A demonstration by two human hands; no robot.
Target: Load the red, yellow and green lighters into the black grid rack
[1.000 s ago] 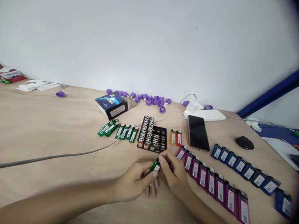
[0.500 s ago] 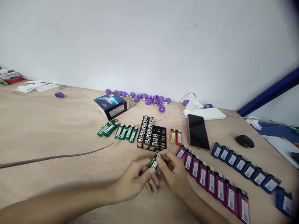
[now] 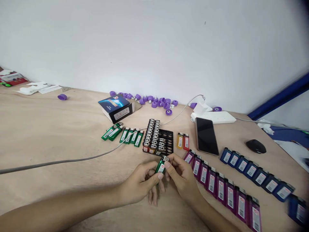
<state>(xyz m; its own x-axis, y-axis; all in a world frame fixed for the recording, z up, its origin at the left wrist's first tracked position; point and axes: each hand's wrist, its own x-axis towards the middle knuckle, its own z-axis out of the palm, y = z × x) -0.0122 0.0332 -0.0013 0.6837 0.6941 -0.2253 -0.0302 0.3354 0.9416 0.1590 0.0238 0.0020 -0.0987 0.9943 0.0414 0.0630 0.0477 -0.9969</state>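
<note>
A green disposable lighter (image 3: 161, 167) with a white label and metal head is held upright, tilted, just in front of the black tray. My left hand (image 3: 141, 183) pinches its lower body between thumb and fingers. My right hand (image 3: 182, 179) grips it from the other side, fingertips near the metal head. A black lighter tray (image 3: 166, 137) stands just beyond my hands, holding rows of lighters with metal heads. A short row of green lighters (image 3: 130, 137) lies left of the tray. Magenta lighters (image 3: 211, 182) line up right of my right hand.
A row of blue lighters (image 3: 251, 169) runs to the right. Beyond are a yellow lighter (image 3: 180, 141), a red lighter (image 3: 186, 142), a black phone (image 3: 206, 136), a black mouse (image 3: 256, 146), a dark box (image 3: 116, 109), purple caps (image 3: 154, 102) and a grey cable (image 3: 72, 161).
The green lighter has turned in my fingers, its metal head now showing at the top and pointing toward the tray. The whole view has shifted slightly as my head moved.
</note>
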